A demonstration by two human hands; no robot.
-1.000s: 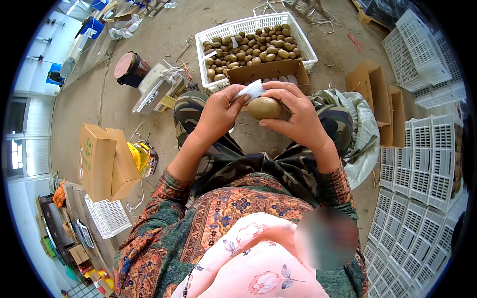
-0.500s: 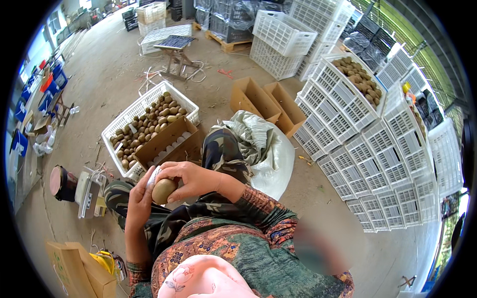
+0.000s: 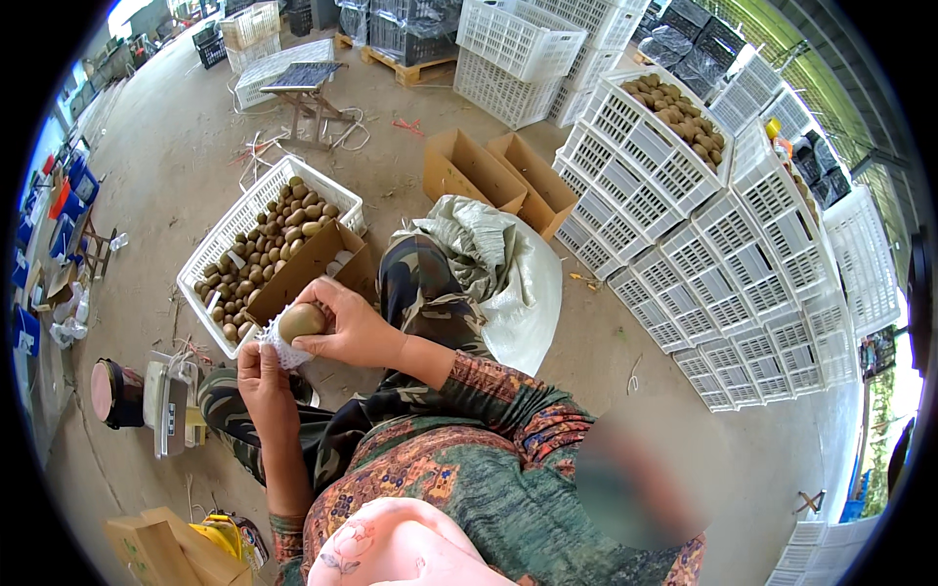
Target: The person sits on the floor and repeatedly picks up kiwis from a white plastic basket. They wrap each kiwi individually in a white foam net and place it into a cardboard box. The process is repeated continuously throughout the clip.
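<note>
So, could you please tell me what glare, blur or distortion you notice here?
Head view: fisheye distortion makes the stacked white crates lean, with black corners; head view: glare washes out part of the right rim; head view: a blurred patch lies right of the pink cloth, while the brown fruit looks fairly sharp.

The fruit [image 3: 302, 321] is greenish brown, the net [image 3: 281, 350] white, the scarf [image 3: 410, 543] floral pink.

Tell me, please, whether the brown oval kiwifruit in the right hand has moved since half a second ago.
Yes: judged against the white plastic crate, the kiwifruit has moved up the view, toward the brown cardboard box.
</note>
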